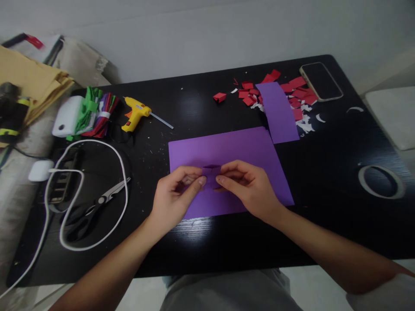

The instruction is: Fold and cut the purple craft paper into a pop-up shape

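Between my two hands is a small folded piece of purple paper [211,177], its top edge slightly parted. My left hand [177,188] pinches its left side between thumb and fingers. On the right side, my right hand [248,183] grips it the same way. Both hands are above a large purple paper sheet [223,144] lying on the black table. A purple paper strip [279,113] lies just beyond the sheet's far right corner, partly over red and white scraps.
Left are a yellow glue gun [135,113], scissors [100,203], a white cable [121,160] and bundled coloured strips [97,114]. Red paper pieces [300,93], a phone [320,82] and a tape roll [381,182] lie right. The wall [207,39] stands behind the table.
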Motion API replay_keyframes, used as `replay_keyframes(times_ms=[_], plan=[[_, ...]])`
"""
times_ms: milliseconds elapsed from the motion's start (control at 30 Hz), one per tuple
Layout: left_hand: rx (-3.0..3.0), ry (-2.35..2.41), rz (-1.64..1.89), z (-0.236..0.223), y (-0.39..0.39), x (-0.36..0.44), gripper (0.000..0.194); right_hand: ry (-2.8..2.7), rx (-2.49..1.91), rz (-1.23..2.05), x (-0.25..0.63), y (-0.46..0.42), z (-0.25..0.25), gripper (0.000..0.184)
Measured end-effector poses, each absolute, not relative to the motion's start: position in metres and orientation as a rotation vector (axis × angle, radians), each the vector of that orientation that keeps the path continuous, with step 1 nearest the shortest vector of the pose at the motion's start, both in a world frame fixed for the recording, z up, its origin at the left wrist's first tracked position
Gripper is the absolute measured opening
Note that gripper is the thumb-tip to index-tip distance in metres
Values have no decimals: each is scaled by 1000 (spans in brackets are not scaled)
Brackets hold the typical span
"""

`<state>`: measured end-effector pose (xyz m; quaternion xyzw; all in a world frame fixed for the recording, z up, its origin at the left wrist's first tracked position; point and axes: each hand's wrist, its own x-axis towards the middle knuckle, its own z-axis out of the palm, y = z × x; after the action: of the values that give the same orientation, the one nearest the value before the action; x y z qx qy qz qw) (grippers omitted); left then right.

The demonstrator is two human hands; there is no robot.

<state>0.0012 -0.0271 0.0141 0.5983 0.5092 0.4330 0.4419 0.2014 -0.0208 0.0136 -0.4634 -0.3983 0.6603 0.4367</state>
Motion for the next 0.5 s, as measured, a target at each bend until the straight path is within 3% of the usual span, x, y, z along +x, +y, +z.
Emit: replay_keyframes(times_ms=[500], plan=[[1459, 1167, 1110, 23, -27, 1, 14, -969, -1017, 1705, 203, -20, 12, 14]])
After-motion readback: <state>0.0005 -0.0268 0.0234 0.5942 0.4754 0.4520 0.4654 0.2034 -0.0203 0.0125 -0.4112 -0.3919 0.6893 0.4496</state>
